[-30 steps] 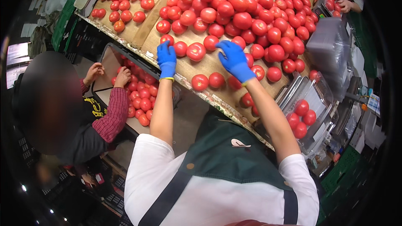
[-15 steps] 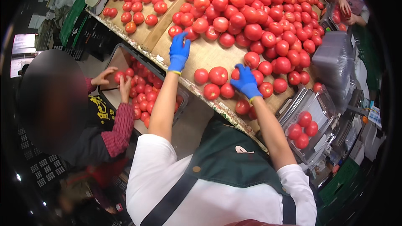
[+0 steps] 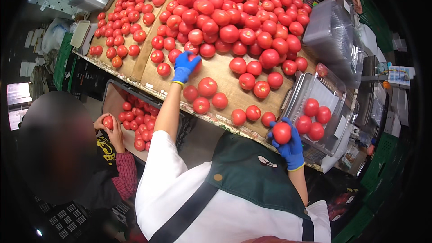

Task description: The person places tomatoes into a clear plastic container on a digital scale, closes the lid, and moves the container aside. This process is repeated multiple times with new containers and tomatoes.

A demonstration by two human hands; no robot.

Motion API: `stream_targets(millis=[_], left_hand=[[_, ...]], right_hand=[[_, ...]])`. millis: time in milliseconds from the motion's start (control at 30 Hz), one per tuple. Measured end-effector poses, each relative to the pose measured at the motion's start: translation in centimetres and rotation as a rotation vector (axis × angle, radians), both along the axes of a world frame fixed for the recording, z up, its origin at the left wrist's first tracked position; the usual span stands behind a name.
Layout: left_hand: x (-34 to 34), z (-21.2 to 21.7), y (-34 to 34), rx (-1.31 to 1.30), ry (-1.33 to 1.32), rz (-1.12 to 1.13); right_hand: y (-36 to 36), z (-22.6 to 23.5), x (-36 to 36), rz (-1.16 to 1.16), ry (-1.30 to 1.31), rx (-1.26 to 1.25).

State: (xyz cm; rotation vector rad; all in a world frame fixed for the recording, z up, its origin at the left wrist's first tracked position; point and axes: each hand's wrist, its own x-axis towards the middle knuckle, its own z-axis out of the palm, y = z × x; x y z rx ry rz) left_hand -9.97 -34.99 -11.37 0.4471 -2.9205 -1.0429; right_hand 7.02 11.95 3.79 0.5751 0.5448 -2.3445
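Tilted brown tabletop (image 3: 227, 74) heaped with red tomatoes toward its far side, thinning to scattered singles and bare board along the near edge; open room only in that near strip. Clear plastic tray (image 3: 335, 110) just past the near right corner, holding four tomatoes, with a stack of empty clear trays (image 3: 330, 33) beyond it along the right edge. Right hand (image 3: 288, 146) in a blue glove, off the near edge beside the tray's near left corner, grip closed round a single tomato (image 3: 282, 132): round, smooth, evenly red, glossy, seated in the palm with fingers curled under and behind it. Left hand (image 3: 184, 68), also blue-gloved, stretched out over the tabletop's left-middle, fingers wrapped on a second tomato (image 3: 194, 58) at the fringe of the heap, mostly hidden by the glove. Below the near left edge, a dark crate (image 3: 135, 121) of tomatoes, and another person's hands (image 3: 110, 128) holding one tomato there.
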Motion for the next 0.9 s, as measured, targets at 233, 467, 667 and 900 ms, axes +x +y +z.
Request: stream_targets(millis=[233,467,667,900], left_hand=[[-9.9,5.0,7.6,-0.246,0.575,-0.135],[-5.7,8.6,13.0,1.210,0.195,0.095],[0.2,18.4,33.1,0.702,0.229,-0.796],[0.0,12.5,45.9,-0.316,0.491,-0.759]], right_hand=[[1.2,2.7,1.9,0.077,0.229,-0.027],[8.7,5.7,2.6,-0.108,0.463,0.301],[14.4,3.9,-5.3,-0.119,0.755,1.586],[14.5,-3.4,-12.1,0.105,1.156,2.504]])
